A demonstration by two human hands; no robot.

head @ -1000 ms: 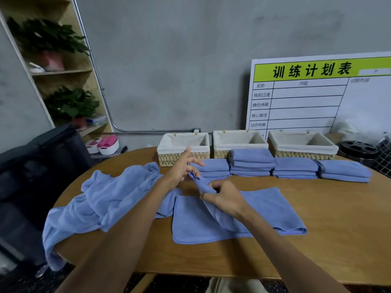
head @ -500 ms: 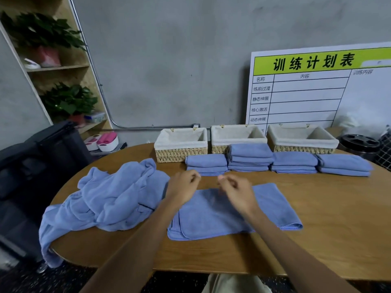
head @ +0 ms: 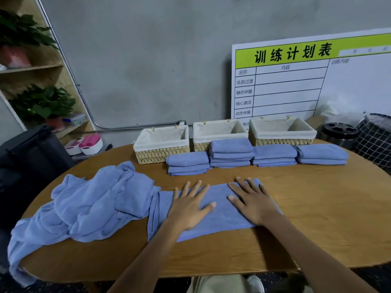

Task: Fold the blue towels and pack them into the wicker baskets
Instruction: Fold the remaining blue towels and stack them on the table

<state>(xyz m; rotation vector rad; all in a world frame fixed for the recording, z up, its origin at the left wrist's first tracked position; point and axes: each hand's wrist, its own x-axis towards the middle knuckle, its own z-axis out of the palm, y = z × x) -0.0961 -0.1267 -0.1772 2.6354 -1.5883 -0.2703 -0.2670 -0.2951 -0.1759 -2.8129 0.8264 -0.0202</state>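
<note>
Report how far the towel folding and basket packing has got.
Done: four stacks of folded towels sit in a row in front of the three wicker baskets. In hand: the left hand and right hand press flat on a partly folded towel. Left: the heap of unfolded towels at the table's left edge, and all packing, since the visible parts of the baskets show only lining.
</note>
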